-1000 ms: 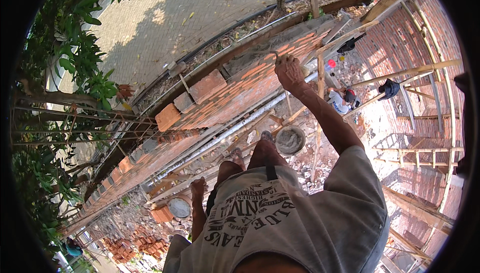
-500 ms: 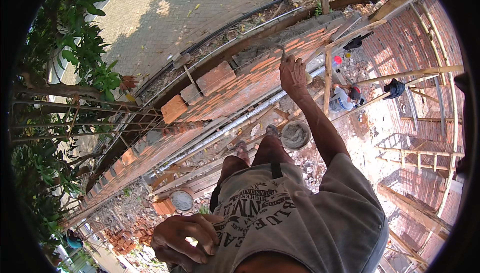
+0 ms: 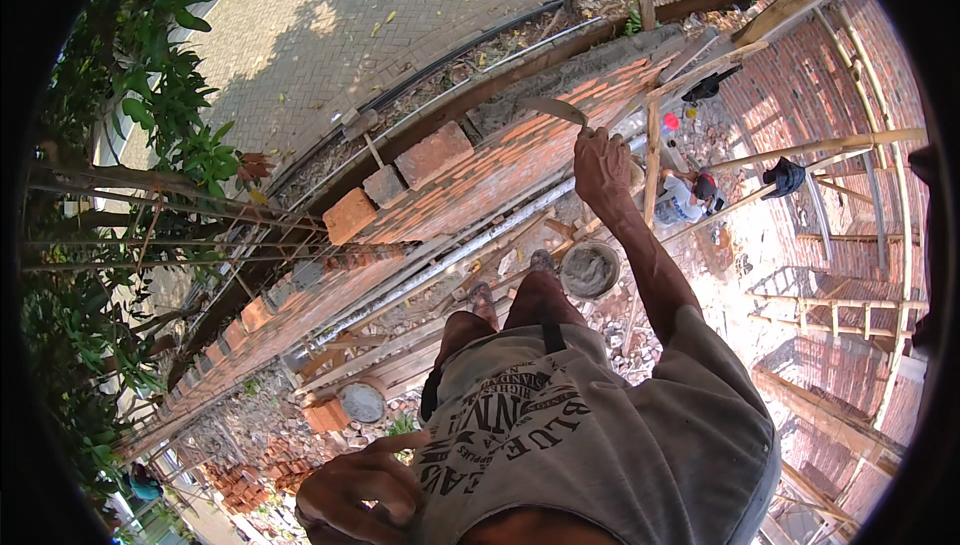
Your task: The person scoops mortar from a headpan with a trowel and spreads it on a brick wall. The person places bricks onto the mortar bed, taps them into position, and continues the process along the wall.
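Observation:
My right hand (image 3: 603, 173) is closed round the handle of a trowel, out over the top of a brick wall. The trowel (image 3: 556, 108) has a thin metal blade pointing left, above the wall's top near a strip of grey mortar (image 3: 505, 111). Three bricks sit on the wall left of it: a reddish brick (image 3: 433, 155), a greyish brick (image 3: 383, 186) and an orange brick (image 3: 349, 216). Low in the picture, my left hand (image 3: 360, 495) is close to my shirt, its fingers loosely bent and apart, with nothing visible in them.
A round tub of mortar (image 3: 590, 271) stands below by my feet; another bucket (image 3: 362, 402) is lower left. Bamboo poles (image 3: 820, 150) cross the right side. Another person (image 3: 685, 195) is down at ground level. Leafy branches (image 3: 130, 110) hang at left, and a paved road (image 3: 330, 35) lies beyond the wall.
My right hand has shifted slightly right and down, and the trowel blade now shows more fully above the wall. My left hand has dropped a little lower and nearer the edge.

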Demonstrator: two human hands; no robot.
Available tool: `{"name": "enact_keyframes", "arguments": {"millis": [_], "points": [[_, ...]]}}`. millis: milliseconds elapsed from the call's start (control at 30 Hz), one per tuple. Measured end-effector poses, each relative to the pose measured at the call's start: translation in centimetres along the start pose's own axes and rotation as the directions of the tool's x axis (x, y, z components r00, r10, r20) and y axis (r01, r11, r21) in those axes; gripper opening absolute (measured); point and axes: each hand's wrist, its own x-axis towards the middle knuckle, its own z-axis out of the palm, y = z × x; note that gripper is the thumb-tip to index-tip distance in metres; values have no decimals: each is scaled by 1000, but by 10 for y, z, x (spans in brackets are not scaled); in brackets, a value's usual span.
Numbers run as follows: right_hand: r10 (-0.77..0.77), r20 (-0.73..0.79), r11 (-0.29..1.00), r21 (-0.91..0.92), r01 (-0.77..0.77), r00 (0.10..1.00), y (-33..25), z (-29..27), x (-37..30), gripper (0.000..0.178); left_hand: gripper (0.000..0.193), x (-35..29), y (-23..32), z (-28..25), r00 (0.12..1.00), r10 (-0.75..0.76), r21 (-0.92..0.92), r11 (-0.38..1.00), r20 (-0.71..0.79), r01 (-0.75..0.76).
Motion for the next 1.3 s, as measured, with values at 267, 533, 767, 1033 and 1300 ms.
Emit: {"name": "enact_keyframes", "arguments": {"millis": [267,533,767,1033,1300], "points": [[194,17,961,198,-194,981,1,-5,-11,13,24,-6,-5,0,995,40,-16,999,-96,-42],[46,-86,957,288,-19,995,-23,49,-4,10,6,-1,-1,-13,993,3,19,1000,116,-5],[249,160,896,337,-290,955,22,52,-34,16,8,-10,-10,-2,989,49,-29,998,-143,-53],[360,292,768,446,-459,886,55,86,-73,23,15,-4,-1,-28,995,20,-38,999,98,-16],[36,468,141,872,-469,883,1,101,-49,26,10,6,0,-28,993,-95,-9,995,69,95]]}}
